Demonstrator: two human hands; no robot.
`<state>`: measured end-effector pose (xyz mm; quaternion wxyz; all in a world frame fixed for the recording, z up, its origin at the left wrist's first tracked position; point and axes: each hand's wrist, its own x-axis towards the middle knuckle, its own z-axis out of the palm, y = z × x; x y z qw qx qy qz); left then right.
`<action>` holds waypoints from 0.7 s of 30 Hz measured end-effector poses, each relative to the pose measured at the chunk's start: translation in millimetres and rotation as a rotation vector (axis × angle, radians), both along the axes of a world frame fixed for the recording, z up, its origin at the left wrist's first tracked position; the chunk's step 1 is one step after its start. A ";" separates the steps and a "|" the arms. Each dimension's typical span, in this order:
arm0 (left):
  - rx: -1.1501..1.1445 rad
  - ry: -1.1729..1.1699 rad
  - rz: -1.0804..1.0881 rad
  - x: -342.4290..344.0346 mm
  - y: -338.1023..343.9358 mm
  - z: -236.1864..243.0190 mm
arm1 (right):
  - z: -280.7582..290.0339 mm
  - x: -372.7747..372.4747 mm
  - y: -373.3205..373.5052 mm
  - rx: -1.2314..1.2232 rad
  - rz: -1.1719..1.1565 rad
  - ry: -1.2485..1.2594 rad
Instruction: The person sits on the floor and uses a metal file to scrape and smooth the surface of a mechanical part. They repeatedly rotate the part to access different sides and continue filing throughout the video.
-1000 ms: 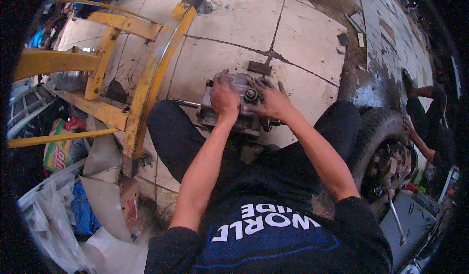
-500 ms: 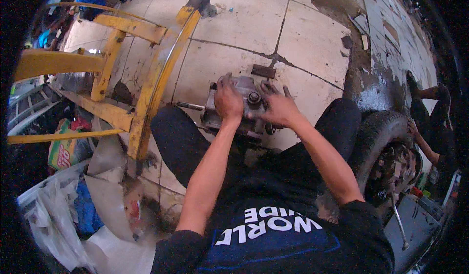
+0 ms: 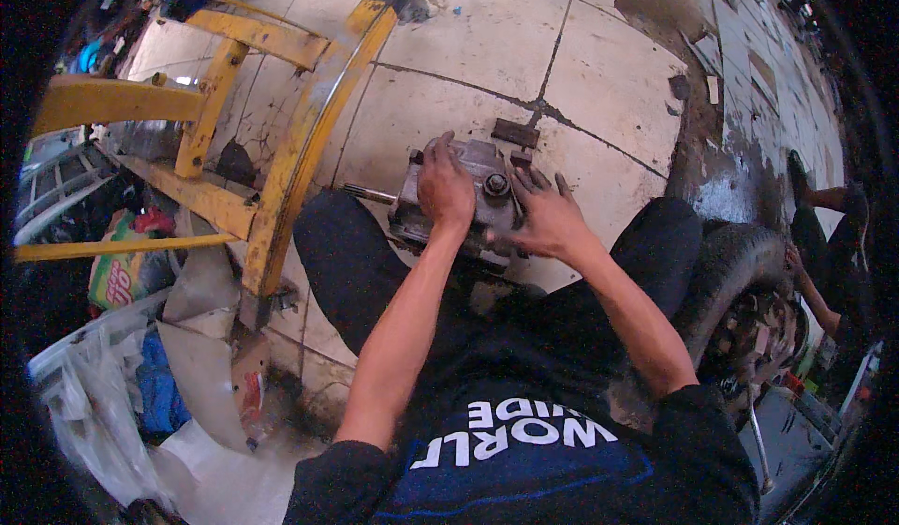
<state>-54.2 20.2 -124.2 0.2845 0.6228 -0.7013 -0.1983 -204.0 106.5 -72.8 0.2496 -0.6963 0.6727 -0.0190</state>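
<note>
A grey, greasy metal gearbox-like housing (image 3: 482, 158) sits on the tiled floor between my bent legs. From its left side sticks out a thin splined shaft (image 3: 369, 193), and a round fitting (image 3: 495, 184) stands on its top. My left hand (image 3: 446, 190) lies flat over the upper left part of the housing, fingers stretched away from me. At the right end, my right hand (image 3: 552, 216) rests against the housing with its fingers spread and thumb toward the casing. Both hands have dark grease on the fingers. The housing's underside is hidden.
Just beyond the housing lies a small dark block (image 3: 515, 133). A yellow metal frame (image 3: 298, 164) stands at left, near plastic sheeting (image 3: 108, 413). On the right are a tyred wheel (image 3: 726, 281), a metal rod (image 3: 758, 441) and another person's arm (image 3: 813, 291).
My right hand has shifted slightly on the housing's right end, its fingers more spread. The left hand stays on top. The whole view has moved a little.
</note>
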 end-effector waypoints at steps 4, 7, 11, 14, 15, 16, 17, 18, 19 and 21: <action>0.030 -0.014 0.003 1.5 -3.9 -10.4 | -15.5 -4.9 -42.0 0.325 -0.040 -0.151; -0.018 -0.011 0.004 3.4 0.2 -5.4 | 8.9 -0.9 0.2 0.058 0.027 -0.041; -0.029 -0.050 -0.007 -0.1 2.2 -9.4 | -26.4 -4.8 -31.8 0.175 -0.039 -0.086; -0.016 -0.037 0.004 4.1 -2.5 -7.9 | -16.5 -4.8 -10.2 0.070 0.002 -0.110; 0.010 -0.019 0.002 2.1 -1.7 -6.1 | -4.7 -6.7 1.0 0.030 0.015 -0.104; -0.021 -0.035 -0.013 0.2 -3.1 -6.8 | -5.8 -3.9 3.3 0.045 0.003 -0.076; -0.052 -0.050 -0.027 -1.7 -5.8 -6.8 | -15.2 -5.0 -7.6 0.072 -0.010 -0.092; -0.074 -0.068 -0.042 -1.6 -4.4 -7.5 | -21.7 -5.8 -25.5 0.107 -0.023 -0.111; -0.070 -0.077 -0.037 -1.4 -3.1 -8.1 | -24.8 -6.6 -32.8 0.142 -0.036 -0.130; -0.054 -0.103 -0.023 5.7 1.1 -11.9 | -14.1 1.0 0.4 0.044 -0.004 -0.074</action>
